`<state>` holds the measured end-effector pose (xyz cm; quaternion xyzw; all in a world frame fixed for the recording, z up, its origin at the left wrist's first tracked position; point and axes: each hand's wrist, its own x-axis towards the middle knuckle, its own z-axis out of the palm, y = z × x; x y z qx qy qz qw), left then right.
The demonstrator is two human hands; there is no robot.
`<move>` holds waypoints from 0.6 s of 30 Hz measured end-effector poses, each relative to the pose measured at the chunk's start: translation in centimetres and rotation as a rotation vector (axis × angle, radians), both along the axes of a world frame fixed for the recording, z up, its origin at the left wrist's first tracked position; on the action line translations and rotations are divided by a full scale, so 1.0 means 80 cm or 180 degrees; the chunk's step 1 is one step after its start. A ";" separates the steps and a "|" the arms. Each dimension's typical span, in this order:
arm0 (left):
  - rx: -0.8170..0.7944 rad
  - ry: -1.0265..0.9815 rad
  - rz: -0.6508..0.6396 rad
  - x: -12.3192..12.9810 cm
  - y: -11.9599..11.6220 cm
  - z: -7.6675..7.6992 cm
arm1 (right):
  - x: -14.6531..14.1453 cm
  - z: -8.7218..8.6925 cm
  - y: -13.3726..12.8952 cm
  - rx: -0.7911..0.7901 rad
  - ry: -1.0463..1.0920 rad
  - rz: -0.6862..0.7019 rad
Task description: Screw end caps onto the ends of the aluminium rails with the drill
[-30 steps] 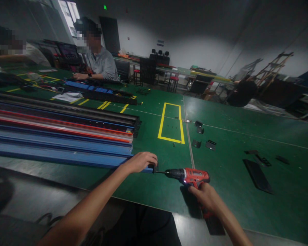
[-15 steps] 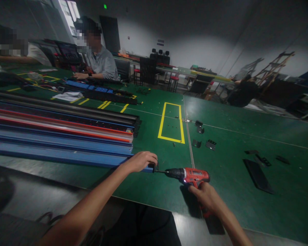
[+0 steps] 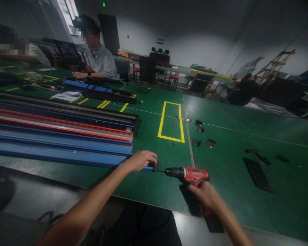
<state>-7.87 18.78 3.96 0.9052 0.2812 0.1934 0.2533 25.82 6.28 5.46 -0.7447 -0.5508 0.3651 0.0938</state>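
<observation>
In the head view, my right hand (image 3: 206, 195) is wrapped around the handle of a red and black cordless drill (image 3: 197, 174), which lies level and faces left. Its long thin bit reaches a small black end bracket (image 3: 156, 166) at the right end of a long blue rail (image 3: 100, 160). My left hand (image 3: 142, 160) curls over that end, fingers bent down onto the bracket. Exactly where the bit tip meets it is too small to make out.
More long rails (image 3: 66, 128), blue, red and black, lie parallel at the left. Small black brackets (image 3: 210, 143) and a flat black piece (image 3: 256, 174) rest at right. Yellow tape (image 3: 171, 139) marks the green table (image 3: 228, 143). A co-worker (image 3: 101, 61) sits across the table.
The drill's small light, lit half a second ago, is now out. Both hands and the drill have stayed in nearly the same place.
</observation>
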 end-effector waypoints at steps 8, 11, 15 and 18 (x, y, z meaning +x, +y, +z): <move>0.0039 -0.0024 -0.0020 -0.002 0.003 -0.010 | -0.003 0.008 0.001 -0.0083 -0.0083 0.0006; 0.0033 -0.0018 -0.0013 -0.002 0.003 -0.011 | -0.004 0.012 0.001 -0.0078 -0.0175 0.0032; 0.0030 -0.0004 -0.0002 -0.002 0.003 -0.010 | -0.005 0.013 0.002 -0.0037 -0.0257 0.0024; 0.0034 0.0013 0.0003 -0.002 0.003 -0.008 | -0.005 0.010 0.002 -0.0048 -0.0180 0.0025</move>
